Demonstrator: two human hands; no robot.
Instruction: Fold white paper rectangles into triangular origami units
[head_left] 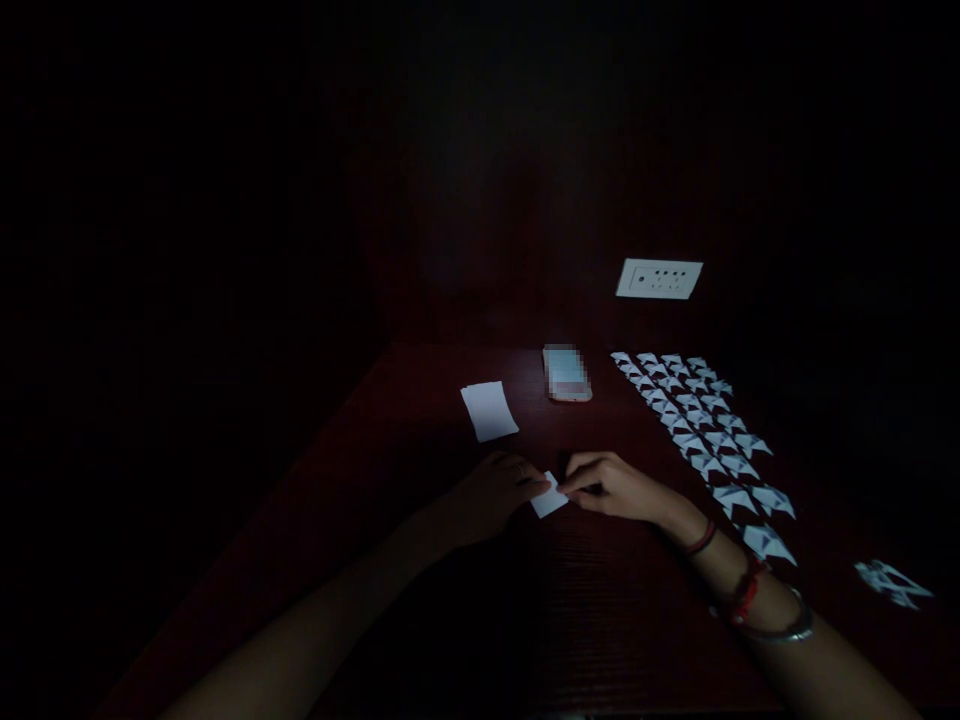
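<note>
A small white piece of paper (550,502) lies on the dark red table between my two hands. The fingers of my left hand (499,495), which wears a ring, close on its left edge. From the right, my right hand (611,487) pinches the paper's upper right edge between thumb and forefinger. Beyond my left hand rests a stack of white paper sheets (490,411). Folded white paper figures (705,464) stand in rows to the right of my right hand.
A phone (568,373) with a lit, blurred screen lies toward the back of the table (420,400). A white socket plate (659,279) is on the wall behind. More folded paper pieces (892,583) lie at the far right. The surroundings are very dark.
</note>
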